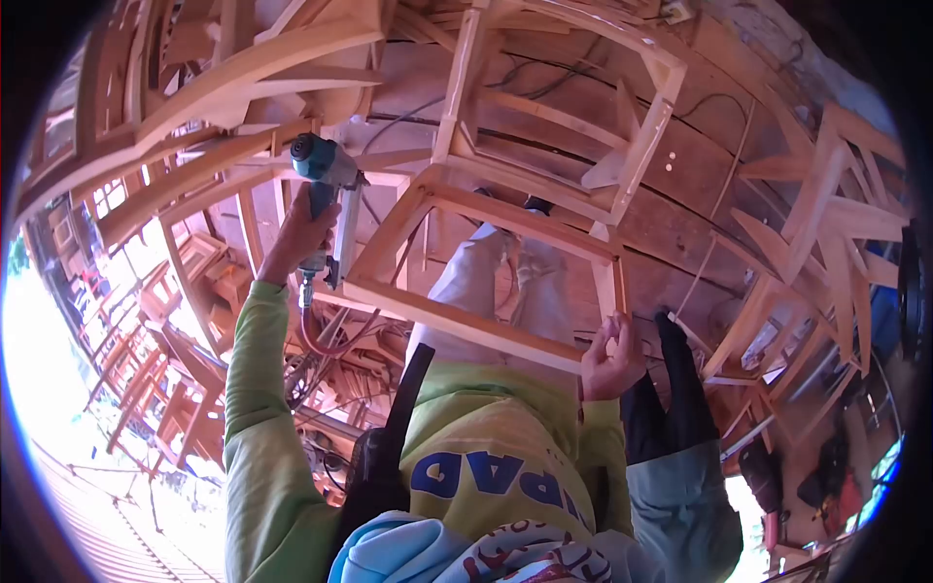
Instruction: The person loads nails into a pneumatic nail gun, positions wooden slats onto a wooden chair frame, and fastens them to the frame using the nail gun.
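Note:
My left hand [301, 235] is closed round the handle of a teal and black nail gun [328, 163]. The tool is raised at the left of a wooden frame, and a red air hose [316, 340] runs from the base of its handle. A four-sided wooden frame [466, 325] lies across the space above my thighs. At its near right corner, my right hand [614, 360] has its fingers curled against the wood. Just beyond stands a larger wooden frame [564, 194], close against the first.
Curved wooden pieces [262, 68] are piled at the upper left. More wooden parts [826, 214] lie stacked at the right. Another person's dark-clad limb and grey-green clothing [680, 496] are close on my right. Cables cross the floor [671, 228].

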A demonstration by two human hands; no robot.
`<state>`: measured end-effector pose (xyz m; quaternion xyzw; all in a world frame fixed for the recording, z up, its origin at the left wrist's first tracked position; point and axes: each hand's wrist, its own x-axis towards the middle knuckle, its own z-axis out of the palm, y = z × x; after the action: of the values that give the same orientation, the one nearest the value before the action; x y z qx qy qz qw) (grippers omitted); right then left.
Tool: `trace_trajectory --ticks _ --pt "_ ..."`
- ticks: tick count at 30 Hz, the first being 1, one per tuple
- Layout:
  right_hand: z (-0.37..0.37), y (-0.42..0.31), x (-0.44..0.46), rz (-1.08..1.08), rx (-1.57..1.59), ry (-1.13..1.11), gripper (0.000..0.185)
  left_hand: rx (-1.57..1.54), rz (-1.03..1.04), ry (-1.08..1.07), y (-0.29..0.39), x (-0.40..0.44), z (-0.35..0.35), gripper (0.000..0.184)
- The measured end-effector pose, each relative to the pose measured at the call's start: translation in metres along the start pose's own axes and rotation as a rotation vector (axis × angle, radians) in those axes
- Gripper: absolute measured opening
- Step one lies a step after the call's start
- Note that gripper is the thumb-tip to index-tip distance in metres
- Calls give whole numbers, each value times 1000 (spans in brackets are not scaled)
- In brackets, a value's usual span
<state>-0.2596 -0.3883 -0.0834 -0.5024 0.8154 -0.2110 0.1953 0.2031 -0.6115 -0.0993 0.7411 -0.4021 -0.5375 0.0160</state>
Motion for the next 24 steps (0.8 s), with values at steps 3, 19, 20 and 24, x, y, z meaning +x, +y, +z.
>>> trace_trajectory --ticks 3,19,20,24 --pt "-5 -4 6 -3 -62 -22 14 -104 -18 81 -35 -14 -7 32" --pt "-37 7 -2 13 304 -298 19 -468 -20 438 -204 -169 121 28" --pt "-46 14 0 33 374 -406 20 -480 -4 503 -201 -190 146 34" --pt "-59 73 22 72 804 -531 29 -497 33 697 -193 -251 230 29"
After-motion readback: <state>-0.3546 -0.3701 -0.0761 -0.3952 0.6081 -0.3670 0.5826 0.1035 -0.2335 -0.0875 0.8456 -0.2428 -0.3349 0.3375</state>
